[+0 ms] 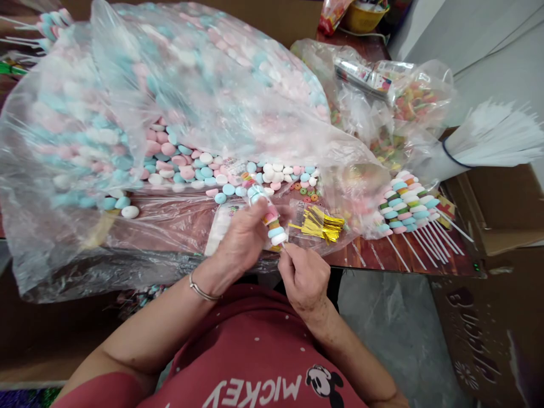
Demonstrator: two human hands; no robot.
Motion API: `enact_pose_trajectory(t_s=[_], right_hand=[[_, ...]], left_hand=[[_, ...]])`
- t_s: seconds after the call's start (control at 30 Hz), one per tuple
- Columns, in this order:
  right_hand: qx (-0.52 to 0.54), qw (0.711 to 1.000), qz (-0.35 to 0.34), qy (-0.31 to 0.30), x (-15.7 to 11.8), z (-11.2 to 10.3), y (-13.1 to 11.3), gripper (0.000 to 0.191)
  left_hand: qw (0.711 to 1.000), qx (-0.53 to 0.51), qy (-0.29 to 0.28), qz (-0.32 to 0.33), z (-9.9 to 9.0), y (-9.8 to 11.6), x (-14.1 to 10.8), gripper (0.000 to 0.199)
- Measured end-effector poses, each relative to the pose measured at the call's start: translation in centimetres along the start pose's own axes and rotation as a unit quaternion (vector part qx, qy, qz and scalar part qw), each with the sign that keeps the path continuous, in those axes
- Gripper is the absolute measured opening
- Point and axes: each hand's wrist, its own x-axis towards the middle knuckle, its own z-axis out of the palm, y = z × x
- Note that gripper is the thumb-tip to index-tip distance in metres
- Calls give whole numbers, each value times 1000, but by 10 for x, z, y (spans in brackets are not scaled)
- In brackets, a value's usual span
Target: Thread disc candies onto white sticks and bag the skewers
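In front of my body I hold a marshmallow skewer (276, 232), tilted, with pastel and brown pieces in a row. My left hand (244, 238) is closed around its upper part; a clear wrapper seems to cover that end. Just below the lowest white piece, my right hand (306, 277) pinches the stick, most of which its fingers hide. Gold twist ties (321, 224) lie on a small clear packet to the right of the skewer. Behind my hands, loose pink, blue and white marshmallows (187, 164) spill from a large clear plastic bag (238, 79).
Finished-looking marshmallow skewers (408, 204) are stacked at the table's right, white sticks toward me. A bundle of white sticks (497, 136) stands beyond them. Bags of ring candies (412, 102) sit at the back right. Cardboard boxes (480, 323) flank the wooden table (365, 252).
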Motion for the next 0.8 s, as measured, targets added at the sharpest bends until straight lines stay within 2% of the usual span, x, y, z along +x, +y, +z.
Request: enact_pose_trajectory(t_s=[0.1,0.23,0.33,0.4,0.47,0.57,0.67,0.73,0.8], right_hand=[[1,1000,-13,-19,-2,-2,2,17],[21,999,-13,-41,-4,-2,1,18],[89,993,33,-76,-5,-4,-2,21],[170,975,95,-106,-6,-5,-5,23],[271,933,192,-137,-5,-4,-8,23],[411,830,346,-147,-2,2,-13,24],[508,735,432,-124,4,10,-13,23],[540,704,448,-111,6,13,-11,23],[555,693,447,-110,7,12,-7,24]], left_hand=[[998,-7,33,60,-5,18,11,34],[995,-23,68,65,-9,30,25,30],[997,-52,32,52,-8,27,27,22],[997,-60,1,39,-5,22,24,21],[998,-55,-15,26,-1,14,18,23],[999,-30,-36,9,4,-1,8,30],[998,-15,-50,24,6,-14,1,35],[998,-6,-51,37,3,-16,1,38],[999,1,-39,38,-1,-11,6,38]])
